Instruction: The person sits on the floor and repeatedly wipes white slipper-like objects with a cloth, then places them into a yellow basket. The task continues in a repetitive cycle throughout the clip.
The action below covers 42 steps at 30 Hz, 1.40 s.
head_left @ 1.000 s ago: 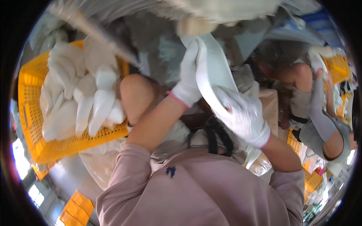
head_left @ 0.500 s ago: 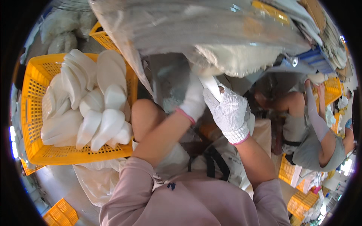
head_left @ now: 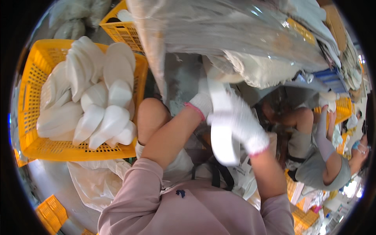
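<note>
A long white curved piece, shaped like a sole (head_left: 224, 147), hangs tilted in front of me, its upper end close to a cream cloth roll with a frayed edge (head_left: 262, 70). My right hand (head_left: 243, 121), in a white knit glove, is closed around the middle of it and smeared by motion. My left hand (head_left: 203, 105), gloved too with a pink cuff, is beside the piece's upper part; its fingers are hidden. At my left, a yellow basket (head_left: 78, 153) holds many similar white pieces (head_left: 94, 98).
Clear plastic sheeting (head_left: 219, 31) covers the bulk above the roll. Behind the left basket stands another yellow crate (head_left: 123, 33). On the right a co-worker (head_left: 325, 156) sits close by, near a yellow basket (head_left: 342, 109). A white sack (head_left: 96, 184) lies below the left basket.
My right hand has moved down and slightly right, and the white piece now shows at nearly full length below the roll. My left hand has shifted little. The whole view has turned slightly.
</note>
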Motion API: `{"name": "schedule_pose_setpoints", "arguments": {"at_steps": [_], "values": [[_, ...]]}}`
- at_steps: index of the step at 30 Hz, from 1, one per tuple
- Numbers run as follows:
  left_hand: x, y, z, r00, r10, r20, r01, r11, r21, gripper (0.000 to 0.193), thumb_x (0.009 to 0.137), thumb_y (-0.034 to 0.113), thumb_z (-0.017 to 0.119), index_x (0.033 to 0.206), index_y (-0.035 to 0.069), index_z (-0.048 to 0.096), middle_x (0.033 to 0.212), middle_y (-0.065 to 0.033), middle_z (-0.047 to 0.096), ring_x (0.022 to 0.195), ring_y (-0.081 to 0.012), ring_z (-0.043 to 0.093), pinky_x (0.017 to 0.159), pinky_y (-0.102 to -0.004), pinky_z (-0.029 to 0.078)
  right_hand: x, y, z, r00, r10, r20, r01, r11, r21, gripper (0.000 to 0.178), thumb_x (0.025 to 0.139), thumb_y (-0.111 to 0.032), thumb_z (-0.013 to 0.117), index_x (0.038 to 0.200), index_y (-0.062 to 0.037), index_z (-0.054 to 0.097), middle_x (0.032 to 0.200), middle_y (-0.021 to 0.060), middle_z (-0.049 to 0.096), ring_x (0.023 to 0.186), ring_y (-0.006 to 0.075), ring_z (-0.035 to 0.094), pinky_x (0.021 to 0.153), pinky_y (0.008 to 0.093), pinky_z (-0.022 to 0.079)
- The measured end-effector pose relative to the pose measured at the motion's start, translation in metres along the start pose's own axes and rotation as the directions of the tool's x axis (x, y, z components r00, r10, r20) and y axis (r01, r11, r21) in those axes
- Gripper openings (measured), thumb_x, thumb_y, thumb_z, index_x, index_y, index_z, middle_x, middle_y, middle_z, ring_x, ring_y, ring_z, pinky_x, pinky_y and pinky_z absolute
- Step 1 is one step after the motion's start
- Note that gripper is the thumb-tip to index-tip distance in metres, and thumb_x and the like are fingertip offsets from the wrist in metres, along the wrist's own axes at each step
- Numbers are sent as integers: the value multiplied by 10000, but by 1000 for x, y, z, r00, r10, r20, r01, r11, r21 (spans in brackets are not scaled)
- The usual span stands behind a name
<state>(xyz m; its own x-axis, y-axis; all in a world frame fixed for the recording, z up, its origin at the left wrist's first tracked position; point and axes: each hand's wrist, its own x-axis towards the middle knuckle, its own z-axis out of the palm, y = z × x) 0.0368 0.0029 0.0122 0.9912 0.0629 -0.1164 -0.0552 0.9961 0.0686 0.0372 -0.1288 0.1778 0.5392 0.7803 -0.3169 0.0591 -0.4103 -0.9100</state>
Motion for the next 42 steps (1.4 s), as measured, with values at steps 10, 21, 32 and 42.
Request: {"name": "schedule_pose_setpoints", "arguments": {"at_steps": [10, 21, 32, 42], "values": [[-62, -33, 24, 738, 657, -155, -217, 447, 868, 447, 1144, 434, 489, 1246, 20, 624, 1100, -96, 670, 1004, -178, 646, 913, -345, 537, -57, 42, 15, 989, 137, -53, -140, 989, -55, 808, 729, -182, 911, 1439, -12, 566, 1151, 94, 726, 1021, 193, 692, 940, 370, 566], [-67, -45, 20, 968, 74, -240, -73, 997, 15, 719, 981, 830, 426, 1094, 161, 663, 867, -118, 701, 761, -351, 694, 748, -508, 595, -125, 64, 46, 950, -166, -265, 31, 895, -446, 730, 797, -285, 911, 1388, -12, 581, 1177, 207, 711, 1062, 382, 719, 901, 443, 579], [-2, 7, 11, 916, 154, -369, -60, 965, 254, 850, 991, 735, 370, 1444, 35, 533, 1344, -252, 593, 1131, -520, 606, 956, -670, 509, -5, -4, 28, 862, -343, -373, -21, 711, -703, 464, 810, -312, 857, 1194, -98, 708, 937, 138, 772, 803, 361, 746, 718, 440, 592], [-14, 19, 11, 933, 113, -341, 45, 905, 424, 585, 1080, 464, 411, 1280, -62, 571, 1158, -276, 675, 976, -414, 690, 851, -580, 582, -17, 31, 30, 834, -379, -401, 54, 780, -624, 507, 793, -382, 893, 1137, -58, 711, 897, 156, 768, 822, 370, 760, 729, 427, 606]]}}
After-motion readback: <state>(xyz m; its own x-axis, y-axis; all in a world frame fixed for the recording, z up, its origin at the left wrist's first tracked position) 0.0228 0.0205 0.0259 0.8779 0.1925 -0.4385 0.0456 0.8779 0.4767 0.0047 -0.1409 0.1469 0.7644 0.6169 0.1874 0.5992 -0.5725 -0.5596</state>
